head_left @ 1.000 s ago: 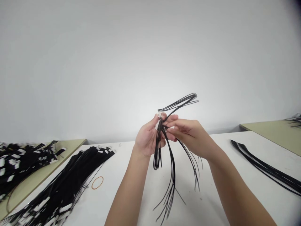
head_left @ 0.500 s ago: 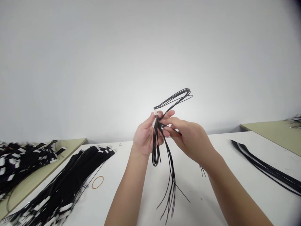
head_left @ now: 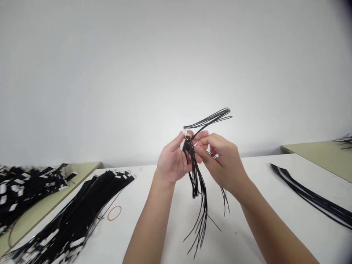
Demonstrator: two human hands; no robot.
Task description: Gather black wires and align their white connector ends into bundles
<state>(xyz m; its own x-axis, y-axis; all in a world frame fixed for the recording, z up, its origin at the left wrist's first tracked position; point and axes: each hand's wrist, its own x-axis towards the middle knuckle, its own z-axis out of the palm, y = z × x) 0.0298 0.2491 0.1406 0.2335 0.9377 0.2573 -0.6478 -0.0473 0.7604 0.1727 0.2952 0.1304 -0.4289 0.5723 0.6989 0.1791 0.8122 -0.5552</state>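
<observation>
A looped black wire harness with white connectors is held up in front of me, above the white table. My left hand is closed on it near the white connectors. Pinched between the fingers of my right hand are some of its wires, just right of the connectors. One loop of wires sticks out up and to the right; another loop and several loose ends hang down. A few wire ends dangle below my right hand. The fingertips partly hide where the wires meet.
On the white table a large bundle of black wires lies to the left, beside a tan rubber band. More wires with white connectors cover a greenish board at far left. Black cables lie at right. A wall stands behind.
Both the connectors and the upper loop have shifted slightly right, the loop tilting lower. The hanging loop has swung right, and more wire ends show below my right hand.
</observation>
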